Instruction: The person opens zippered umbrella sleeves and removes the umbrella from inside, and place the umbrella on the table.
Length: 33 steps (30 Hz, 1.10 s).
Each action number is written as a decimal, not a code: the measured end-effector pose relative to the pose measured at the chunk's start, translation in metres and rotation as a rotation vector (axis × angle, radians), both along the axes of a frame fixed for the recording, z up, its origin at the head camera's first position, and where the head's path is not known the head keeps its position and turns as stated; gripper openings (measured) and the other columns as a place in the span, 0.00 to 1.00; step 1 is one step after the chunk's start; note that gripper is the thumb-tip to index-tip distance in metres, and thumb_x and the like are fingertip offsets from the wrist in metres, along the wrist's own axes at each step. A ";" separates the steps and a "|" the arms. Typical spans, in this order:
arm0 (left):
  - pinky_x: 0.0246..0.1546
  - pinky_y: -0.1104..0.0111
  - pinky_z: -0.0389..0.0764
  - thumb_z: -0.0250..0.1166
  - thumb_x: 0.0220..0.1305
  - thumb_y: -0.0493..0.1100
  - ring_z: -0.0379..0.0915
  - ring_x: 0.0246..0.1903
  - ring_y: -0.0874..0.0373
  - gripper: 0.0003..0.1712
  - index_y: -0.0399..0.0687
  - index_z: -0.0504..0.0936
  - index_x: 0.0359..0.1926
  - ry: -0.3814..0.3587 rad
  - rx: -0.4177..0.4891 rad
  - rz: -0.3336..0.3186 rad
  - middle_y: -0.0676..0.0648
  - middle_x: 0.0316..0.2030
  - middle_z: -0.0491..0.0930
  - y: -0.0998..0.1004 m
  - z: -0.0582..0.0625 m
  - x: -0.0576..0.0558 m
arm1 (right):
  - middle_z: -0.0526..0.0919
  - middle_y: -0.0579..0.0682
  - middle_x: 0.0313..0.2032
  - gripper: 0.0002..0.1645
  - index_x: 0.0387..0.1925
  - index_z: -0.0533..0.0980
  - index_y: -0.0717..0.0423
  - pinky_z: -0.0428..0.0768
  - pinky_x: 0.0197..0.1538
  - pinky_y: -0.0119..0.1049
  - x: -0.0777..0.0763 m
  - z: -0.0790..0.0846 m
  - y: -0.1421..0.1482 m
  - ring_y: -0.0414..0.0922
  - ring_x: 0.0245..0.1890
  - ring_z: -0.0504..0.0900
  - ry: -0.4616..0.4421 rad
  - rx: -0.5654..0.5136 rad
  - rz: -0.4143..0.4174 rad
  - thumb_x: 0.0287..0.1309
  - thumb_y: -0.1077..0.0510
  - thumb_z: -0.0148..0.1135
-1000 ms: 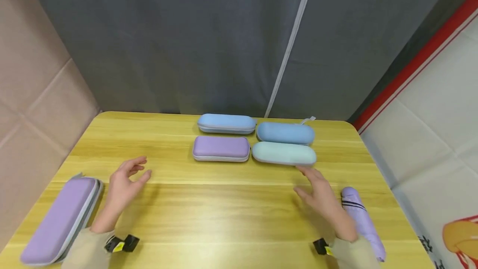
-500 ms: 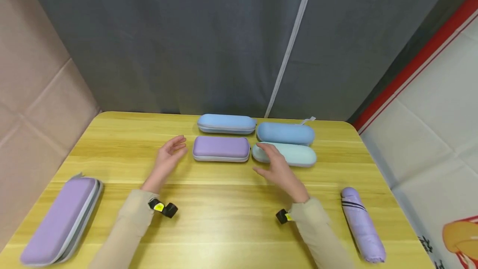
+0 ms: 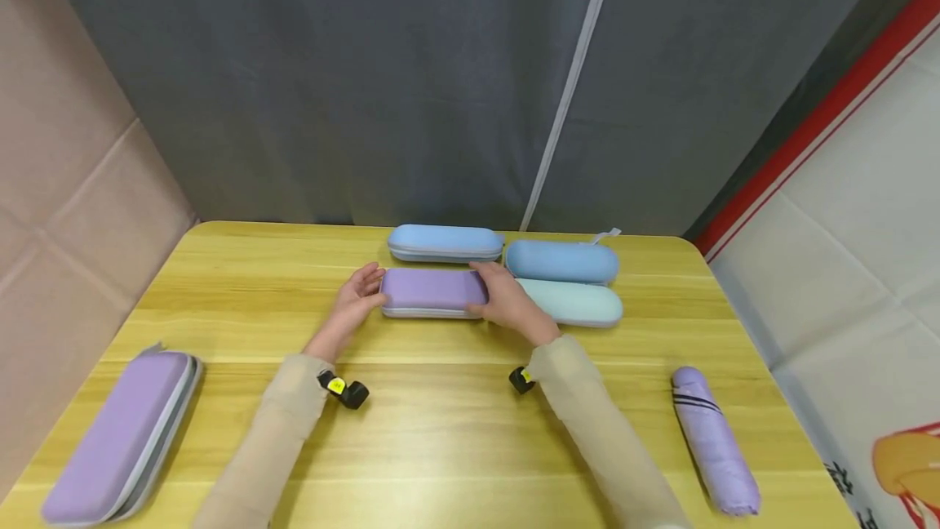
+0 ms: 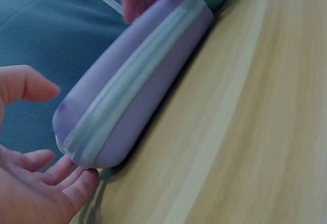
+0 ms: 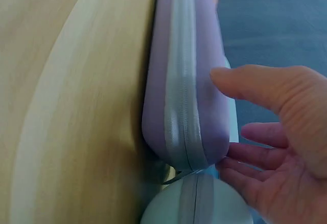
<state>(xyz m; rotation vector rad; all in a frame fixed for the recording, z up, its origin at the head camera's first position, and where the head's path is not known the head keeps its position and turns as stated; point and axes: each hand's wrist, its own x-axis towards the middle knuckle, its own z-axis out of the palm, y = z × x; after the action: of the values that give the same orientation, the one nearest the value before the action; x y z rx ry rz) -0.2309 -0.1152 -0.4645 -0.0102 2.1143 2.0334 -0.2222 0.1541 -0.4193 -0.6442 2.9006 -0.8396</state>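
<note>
In the head view a small purple zippered hard case (image 3: 433,291) lies lengthwise across the table. At its left end is my left hand (image 3: 354,300); the left wrist view shows fingertips (image 4: 82,175) touching that end, with the thumb apart from the case. Around the right end lies my right hand (image 3: 510,300). From the right wrist, its thumb (image 5: 240,81) overlaps the case's upper side while its loosely extended fingers reach the end. A mint case (image 3: 573,303) sits directly to the right, partly behind the right hand.
Two blue cases (image 3: 445,243) (image 3: 561,261) lie along the table's back edge. A larger purple case (image 3: 121,435) rests at the left, and a folded lilac umbrella (image 3: 714,441) at the right. A grey curtain (image 3: 330,88) hangs behind the wooden table (image 3: 441,439).
Both hands have moved inward and forward from the table's two sides to the ends of the small purple case. The cases and umbrella have stayed in place.
</note>
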 end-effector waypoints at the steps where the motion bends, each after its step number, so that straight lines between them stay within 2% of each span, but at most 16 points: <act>1: 0.66 0.56 0.54 0.57 0.56 0.27 0.51 0.67 0.43 0.43 0.33 0.48 0.70 0.006 -0.009 -0.009 0.34 0.68 0.55 0.001 -0.001 0.000 | 0.68 0.62 0.61 0.43 0.64 0.62 0.67 0.66 0.62 0.44 -0.002 0.001 -0.002 0.54 0.60 0.67 -0.020 0.035 0.011 0.50 0.55 0.70; 4: 0.67 0.56 0.51 0.59 0.55 0.27 0.49 0.67 0.42 0.44 0.32 0.48 0.70 0.020 -0.028 -0.033 0.34 0.68 0.54 0.002 -0.003 0.000 | 0.68 0.63 0.60 0.44 0.64 0.61 0.68 0.67 0.61 0.43 -0.008 0.002 -0.006 0.54 0.58 0.69 -0.046 0.110 0.037 0.49 0.56 0.70; 8: 0.67 0.56 0.51 0.60 0.55 0.28 0.50 0.66 0.41 0.43 0.32 0.51 0.70 0.028 -0.045 -0.035 0.34 0.68 0.55 0.001 -0.004 0.001 | 0.71 0.64 0.57 0.44 0.62 0.64 0.70 0.70 0.59 0.43 -0.012 0.003 -0.010 0.54 0.55 0.72 -0.035 0.152 0.058 0.45 0.57 0.72; 13: 0.66 0.54 0.53 0.62 0.54 0.29 0.51 0.66 0.40 0.43 0.33 0.53 0.69 0.036 -0.090 -0.070 0.33 0.67 0.56 -0.002 -0.004 0.000 | 0.75 0.62 0.52 0.42 0.57 0.69 0.71 0.73 0.55 0.41 -0.010 0.001 -0.010 0.52 0.50 0.74 -0.007 0.138 0.052 0.40 0.57 0.73; 16: 0.66 0.53 0.54 0.63 0.54 0.29 0.51 0.66 0.40 0.42 0.33 0.54 0.69 0.037 -0.126 -0.100 0.32 0.66 0.56 -0.006 -0.005 0.003 | 0.76 0.61 0.51 0.42 0.56 0.70 0.70 0.74 0.53 0.41 -0.005 0.000 -0.010 0.51 0.49 0.75 0.000 0.125 0.056 0.39 0.56 0.74; 20: 0.65 0.54 0.56 0.64 0.53 0.29 0.53 0.65 0.39 0.41 0.32 0.56 0.68 0.048 -0.159 -0.132 0.32 0.66 0.57 -0.013 -0.006 0.016 | 0.77 0.59 0.50 0.42 0.57 0.70 0.69 0.75 0.52 0.40 0.009 0.001 -0.010 0.50 0.48 0.75 -0.010 0.145 0.081 0.40 0.53 0.74; 28: 0.62 0.55 0.61 0.67 0.51 0.29 0.56 0.63 0.38 0.42 0.28 0.58 0.66 0.068 -0.172 -0.182 0.30 0.64 0.60 -0.018 -0.001 0.052 | 0.79 0.59 0.47 0.41 0.53 0.72 0.70 0.76 0.49 0.40 0.046 0.004 -0.007 0.49 0.45 0.77 0.030 0.148 0.121 0.38 0.52 0.76; 33: 0.62 0.53 0.61 0.67 0.50 0.28 0.56 0.62 0.38 0.43 0.29 0.57 0.66 0.074 -0.172 -0.185 0.30 0.63 0.60 -0.018 0.001 0.064 | 0.78 0.60 0.47 0.38 0.53 0.72 0.72 0.76 0.49 0.41 0.057 0.004 -0.002 0.50 0.46 0.76 0.025 0.103 0.159 0.44 0.52 0.74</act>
<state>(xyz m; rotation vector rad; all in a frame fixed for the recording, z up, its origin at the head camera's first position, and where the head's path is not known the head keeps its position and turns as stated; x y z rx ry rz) -0.1665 -0.1331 -0.4632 0.2290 2.2366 1.7693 -0.1655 0.1522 -0.4151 -0.8669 2.8442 -0.6632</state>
